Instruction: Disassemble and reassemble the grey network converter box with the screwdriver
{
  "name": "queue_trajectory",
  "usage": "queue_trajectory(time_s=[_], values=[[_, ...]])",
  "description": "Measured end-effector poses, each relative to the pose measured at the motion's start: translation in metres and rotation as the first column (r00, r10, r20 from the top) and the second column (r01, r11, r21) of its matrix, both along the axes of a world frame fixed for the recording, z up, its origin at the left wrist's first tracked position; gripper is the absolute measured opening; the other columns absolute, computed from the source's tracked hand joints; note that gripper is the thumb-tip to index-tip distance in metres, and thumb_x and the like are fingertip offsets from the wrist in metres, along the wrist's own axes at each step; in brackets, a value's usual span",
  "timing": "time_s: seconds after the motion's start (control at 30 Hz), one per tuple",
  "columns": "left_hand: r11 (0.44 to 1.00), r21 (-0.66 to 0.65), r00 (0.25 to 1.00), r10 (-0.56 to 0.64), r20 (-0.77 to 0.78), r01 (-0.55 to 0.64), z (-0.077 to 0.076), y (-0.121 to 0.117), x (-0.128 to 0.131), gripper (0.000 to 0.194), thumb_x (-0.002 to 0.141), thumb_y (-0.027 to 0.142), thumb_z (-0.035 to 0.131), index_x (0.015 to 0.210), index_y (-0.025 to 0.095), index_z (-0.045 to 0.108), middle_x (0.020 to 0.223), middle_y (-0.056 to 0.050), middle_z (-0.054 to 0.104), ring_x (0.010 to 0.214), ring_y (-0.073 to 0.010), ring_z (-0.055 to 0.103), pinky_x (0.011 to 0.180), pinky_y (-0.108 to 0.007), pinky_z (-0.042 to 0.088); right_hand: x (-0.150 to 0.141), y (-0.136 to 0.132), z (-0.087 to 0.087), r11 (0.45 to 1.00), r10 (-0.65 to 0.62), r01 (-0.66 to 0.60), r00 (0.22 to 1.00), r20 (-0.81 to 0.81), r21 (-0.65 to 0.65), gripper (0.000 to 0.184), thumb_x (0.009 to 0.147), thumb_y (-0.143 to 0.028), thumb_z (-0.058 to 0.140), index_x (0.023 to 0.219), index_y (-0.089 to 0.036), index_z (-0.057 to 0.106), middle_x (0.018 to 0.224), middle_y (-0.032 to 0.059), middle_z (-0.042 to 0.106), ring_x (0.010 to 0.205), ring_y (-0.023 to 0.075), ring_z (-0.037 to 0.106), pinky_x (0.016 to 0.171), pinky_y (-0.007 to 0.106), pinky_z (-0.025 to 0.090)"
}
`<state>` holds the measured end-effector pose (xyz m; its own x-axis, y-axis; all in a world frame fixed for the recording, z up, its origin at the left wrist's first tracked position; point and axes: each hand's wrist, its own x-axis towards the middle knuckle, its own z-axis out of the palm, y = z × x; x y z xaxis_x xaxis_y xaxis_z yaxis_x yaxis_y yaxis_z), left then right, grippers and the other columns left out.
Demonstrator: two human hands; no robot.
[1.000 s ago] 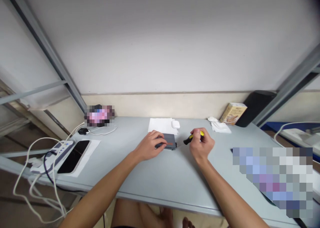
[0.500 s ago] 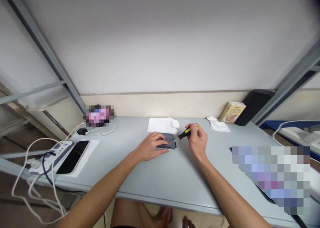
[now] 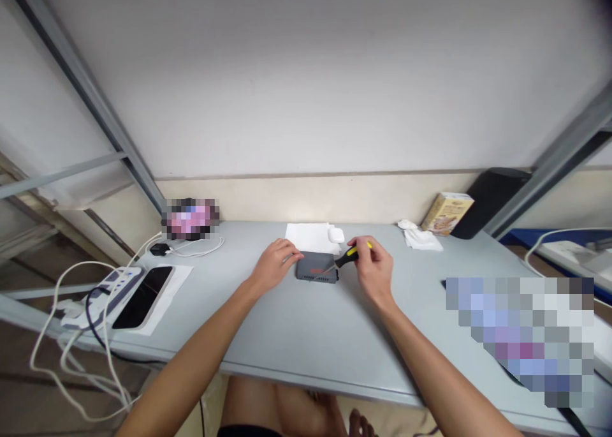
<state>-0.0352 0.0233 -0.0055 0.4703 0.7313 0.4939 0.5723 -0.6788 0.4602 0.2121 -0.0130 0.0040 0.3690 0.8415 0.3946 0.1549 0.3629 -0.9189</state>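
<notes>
A small grey box-shaped device with a red label lies flat on the pale grey table. My left hand rests against the device's left end, fingers curled on its edge. My right hand is closed round a screwdriver with a black and yellow handle. The tool's thin shaft slants down to the left, and its tip is on the top face of the device.
White paper and a white earbud case lie behind the device. At the left are a black phone on paper, a power strip and white cables. Crumpled tissues, a small carton and a black object stand at the back right.
My right hand brought the screwdriver leftward from beside the device until its tip is over the top face. My left hand slid off the top to the left end, and the device was turned.
</notes>
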Motion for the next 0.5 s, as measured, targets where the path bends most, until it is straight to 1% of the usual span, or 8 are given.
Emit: queue_trajectory(time_s=[0.1,0.2,0.33,0.5], values=[[1.000,-0.024,1.000,0.008,0.009,-0.008,-0.004,0.002,-0.001,0.031,0.108,0.041,0.053,0.095,0.021,0.073,0.099,-0.006,0.072,0.096,-0.0213,0.064,0.089,-0.037,0.050,-0.006,-0.007,0.000,0.998,0.058,-0.062,0.988,0.146,0.022,0.037,0.095,-0.052,0.059,0.081,-0.020,0.071,0.070,0.0005,0.063,0.062,0.0148,0.052,0.059,0.027,0.041],[0.999,-0.042,1.000,-0.011,0.020,0.012,-0.006,0.002,0.001,0.030,0.107,0.041,0.054,0.095,0.022,0.073,0.103,-0.006,0.073,0.098,-0.0212,0.065,0.091,-0.038,0.051,-0.011,-0.012,0.003,0.995,0.077,-0.089,0.971,0.227,0.041,0.036,0.095,-0.051,0.060,0.081,-0.021,0.073,0.070,0.0008,0.066,0.060,0.0144,0.052,0.058,0.027,0.041],[0.998,-0.066,0.999,-0.010,0.035,0.012,-0.007,0.001,0.002,0.026,0.106,0.039,0.057,0.094,0.022,0.072,0.104,-0.005,0.073,0.100,-0.0210,0.065,0.093,-0.037,0.050,-0.015,-0.015,0.008,0.990,0.115,-0.129,0.964,0.238,0.047,0.035,0.095,-0.050,0.059,0.080,-0.021,0.072,0.068,0.0004,0.065,0.057,0.0139,0.050,0.056,0.027,0.041],[0.996,-0.083,0.999,-0.014,0.049,0.018,-0.007,0.002,0.002,0.025,0.106,0.039,0.058,0.094,0.021,0.072,0.104,-0.006,0.072,0.101,-0.0210,0.064,0.095,-0.037,0.051,-0.018,-0.018,0.011,0.983,0.172,-0.183,0.955,0.244,0.024,0.035,0.095,-0.050,0.060,0.079,-0.022,0.071,0.068,0.0008,0.067,0.057,0.0140,0.051,0.056,0.026,0.042]])
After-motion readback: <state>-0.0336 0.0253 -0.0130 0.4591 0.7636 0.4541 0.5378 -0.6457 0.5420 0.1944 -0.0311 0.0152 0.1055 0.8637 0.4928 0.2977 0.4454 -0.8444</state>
